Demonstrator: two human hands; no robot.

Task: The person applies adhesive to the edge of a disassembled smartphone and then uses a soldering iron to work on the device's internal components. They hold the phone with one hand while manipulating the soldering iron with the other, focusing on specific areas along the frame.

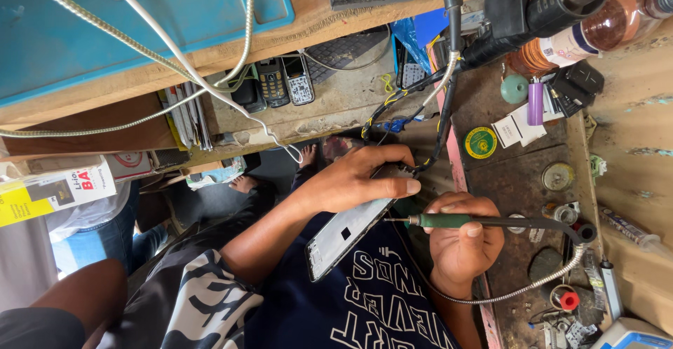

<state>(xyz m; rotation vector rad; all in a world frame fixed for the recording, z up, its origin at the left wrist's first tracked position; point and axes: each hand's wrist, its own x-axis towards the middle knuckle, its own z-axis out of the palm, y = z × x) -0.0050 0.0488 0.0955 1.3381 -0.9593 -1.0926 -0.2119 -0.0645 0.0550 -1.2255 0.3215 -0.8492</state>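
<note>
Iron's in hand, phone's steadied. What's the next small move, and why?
Probably ease the soldering iron tip forward onto the phone: the right hand holds the iron with its tip just short of the phone's edge, which the left hand grips.

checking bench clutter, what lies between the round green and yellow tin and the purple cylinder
In the head view, small white paper packets lie between the round tin and the purple cylinder, on the dark bench.

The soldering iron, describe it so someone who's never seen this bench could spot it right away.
Start at the dark, stained work mat on the right side of the bench. At its near edge, the right hand grips a slim tool pointed at the phone frame held in the left hand. That soldering iron has a green grip, a thin metal tip and a black cord, unlike the purple cylinder farther back.
</note>
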